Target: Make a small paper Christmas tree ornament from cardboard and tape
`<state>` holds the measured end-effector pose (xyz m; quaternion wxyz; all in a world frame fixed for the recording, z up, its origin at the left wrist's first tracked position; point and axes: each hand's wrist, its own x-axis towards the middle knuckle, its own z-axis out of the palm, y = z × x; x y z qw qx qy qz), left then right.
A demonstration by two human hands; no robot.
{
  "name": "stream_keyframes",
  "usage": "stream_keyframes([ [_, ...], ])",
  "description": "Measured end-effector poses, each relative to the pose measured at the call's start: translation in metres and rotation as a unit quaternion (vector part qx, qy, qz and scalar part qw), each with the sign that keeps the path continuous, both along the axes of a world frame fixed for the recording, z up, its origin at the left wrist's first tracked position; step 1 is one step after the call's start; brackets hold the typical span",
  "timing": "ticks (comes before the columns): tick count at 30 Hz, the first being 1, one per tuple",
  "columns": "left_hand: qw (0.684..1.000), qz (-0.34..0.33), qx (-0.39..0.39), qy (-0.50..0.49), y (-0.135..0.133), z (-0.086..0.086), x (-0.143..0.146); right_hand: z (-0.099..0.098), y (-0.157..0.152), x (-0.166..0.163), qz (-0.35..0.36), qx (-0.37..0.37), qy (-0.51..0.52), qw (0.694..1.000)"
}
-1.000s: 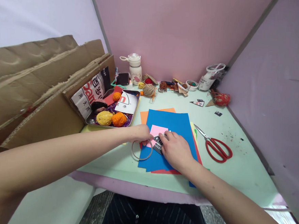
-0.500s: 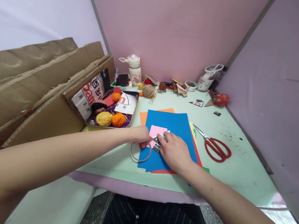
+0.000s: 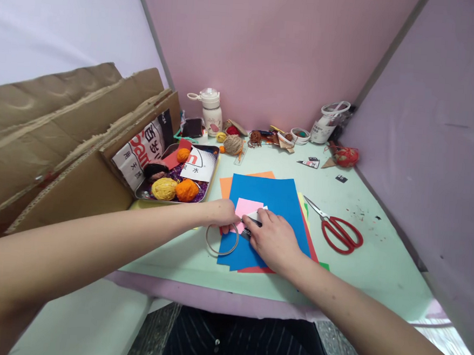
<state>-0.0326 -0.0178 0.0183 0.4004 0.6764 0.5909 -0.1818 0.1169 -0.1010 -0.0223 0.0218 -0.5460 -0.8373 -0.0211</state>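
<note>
My left hand (image 3: 223, 213) is closed in a pinch, and a thin roll of tape (image 3: 220, 253) hangs from its fingers, standing out toward me as a pale ring. Right of it, my right hand (image 3: 276, 238) lies with its fingers flat over a small black-and-white printed paper piece (image 3: 255, 216), covering much of it. That piece rests on a pink paper square (image 3: 249, 204), which lies on a blue sheet (image 3: 269, 193). The two hands almost meet at the piece's left edge; whether a strip of tape runs between them is too small to tell.
Red-handled scissors (image 3: 341, 236) lie right of the stacked coloured sheets. A tray (image 3: 212, 184) with yarn balls stands left, against cardboard sheets (image 3: 70, 185). A white bottle (image 3: 212, 116), yarn and a tub (image 3: 322, 130) line the back. Printed scraps (image 3: 313, 162) lie at the back right.
The fingers of my right hand have slid slightly left over the printed piece, hiding more of it. My left hand stays in place with the tape roll. The whole view has shifted slightly.
</note>
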Motion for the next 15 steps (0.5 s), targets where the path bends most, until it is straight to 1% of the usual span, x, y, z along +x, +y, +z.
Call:
stream_keyframes([
  [3, 0.998, -0.044, 0.045, 0.006, -0.004, -0.001, -0.004, 0.000, -0.001, -0.001, -0.004, -0.001, -0.002, 1.000],
  [6, 0.988, -0.083, 0.129, 0.024, -0.009, -0.006, -0.009, -0.001, -0.003, -0.003, -0.007, 0.001, 0.001, 1.000],
  [8, 0.978, -0.075, 0.191, 0.022, -0.014, -0.012, -0.012, -0.003, -0.004, -0.004, -0.010, 0.003, 0.002, 1.000],
  [11, 0.964, -0.064, 0.258, -0.007, -0.021, -0.020, -0.016, -0.005, -0.005, -0.006, -0.017, 0.007, 0.002, 1.000],
  [13, 0.957, -0.063, 0.282, -0.027, -0.024, -0.024, -0.018, -0.007, -0.005, -0.007, -0.019, 0.010, 0.000, 1.000],
  [15, 0.954, -0.062, 0.289, -0.037, -0.025, -0.027, -0.020, -0.007, -0.004, -0.007, -0.018, 0.010, -0.006, 1.000],
])
